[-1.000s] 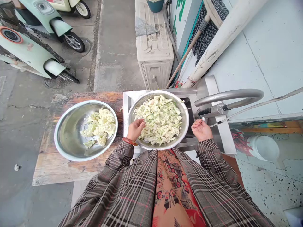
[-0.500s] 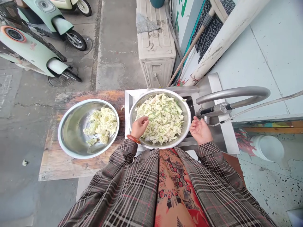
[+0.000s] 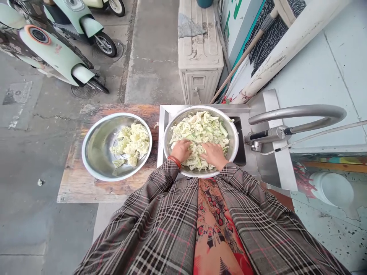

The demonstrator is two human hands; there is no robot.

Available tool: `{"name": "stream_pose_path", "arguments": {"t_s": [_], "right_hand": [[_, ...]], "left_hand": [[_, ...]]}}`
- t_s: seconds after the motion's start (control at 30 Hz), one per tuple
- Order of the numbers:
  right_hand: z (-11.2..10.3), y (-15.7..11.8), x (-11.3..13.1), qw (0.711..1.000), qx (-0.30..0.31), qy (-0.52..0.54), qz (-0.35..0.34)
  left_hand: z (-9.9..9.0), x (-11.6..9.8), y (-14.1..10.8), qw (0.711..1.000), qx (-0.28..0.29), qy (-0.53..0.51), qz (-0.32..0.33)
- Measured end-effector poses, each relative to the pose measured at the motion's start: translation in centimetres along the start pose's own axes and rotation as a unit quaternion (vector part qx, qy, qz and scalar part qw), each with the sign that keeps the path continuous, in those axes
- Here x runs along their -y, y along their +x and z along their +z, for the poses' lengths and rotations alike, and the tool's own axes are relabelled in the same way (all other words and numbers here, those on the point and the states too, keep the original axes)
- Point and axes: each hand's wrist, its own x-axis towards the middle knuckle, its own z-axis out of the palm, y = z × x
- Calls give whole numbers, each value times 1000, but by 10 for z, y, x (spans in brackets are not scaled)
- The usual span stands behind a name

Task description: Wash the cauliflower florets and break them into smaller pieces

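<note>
A metal basin [image 3: 235, 142] heaped with cut cauliflower [image 3: 200, 128] rests over the sink. My left hand [image 3: 181, 150], with a reddish bangle at the wrist, lies on the near left part of the florets. My right hand [image 3: 214, 154] presses into them from the near right. Both hands have their fingers stretched and apart, with the tips partly hidden among the pieces; neither is closed round a floret. To the left, a second metal basin [image 3: 99, 152] holds a smaller pile of cauliflower florets [image 3: 133, 141] on its right side.
The second basin stands on a wooden board [image 3: 77, 191]. At right, a curved faucet [image 3: 298, 110] reaches over the steel sink [image 3: 272, 164]. Beyond are an outdoor air-conditioner unit [image 3: 200, 57], a slanting pipe [image 3: 289, 49] and parked scooters [image 3: 54, 49]. A white bucket [image 3: 334, 189] sits lower right.
My right hand has moved left from beside the faucet into the cauliflower basin. My left hand has shifted down onto the florets. The whole view has swung slightly, moving the scene rightward.
</note>
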Motion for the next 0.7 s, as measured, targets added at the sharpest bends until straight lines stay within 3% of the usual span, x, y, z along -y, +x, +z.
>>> {"name": "stream_pose_path", "arguments": {"t_s": [0.1, 0.17, 0.27, 0.33, 0.4, 0.47, 0.53, 0.63, 0.7], "right_hand": [[-5, 7, -18, 990, -40, 107, 89], [-15, 4, -33, 963, -72, 220, 136], [-33, -5, -49, 907, -102, 389, 123], [-43, -9, -54, 881, -82, 457, 97], [-50, -9, -53, 895, -45, 437, 79], [-50, -6, -48, 942, -19, 332, 45], [-42, 0, -36, 979, -1, 201, -16], [-19, 11, -11, 995, 32, 54, -81], [-3, 20, 3, 997, 35, -5, -63]], "left_hand": [[-9, 8, 0, 981, -38, -167, -95], [-20, 9, -3, 937, -23, -311, -156], [-34, 4, -9, 849, 13, -496, -182], [-37, 0, -12, 801, 40, -569, -182], [-37, -2, -15, 783, 57, -594, -178], [-35, -1, -16, 811, 27, -562, -164], [-31, 1, -15, 877, -14, -463, -129], [-19, -1, -10, 968, -10, -247, -40], [-7, -6, -5, 991, 8, -131, -3]]}}
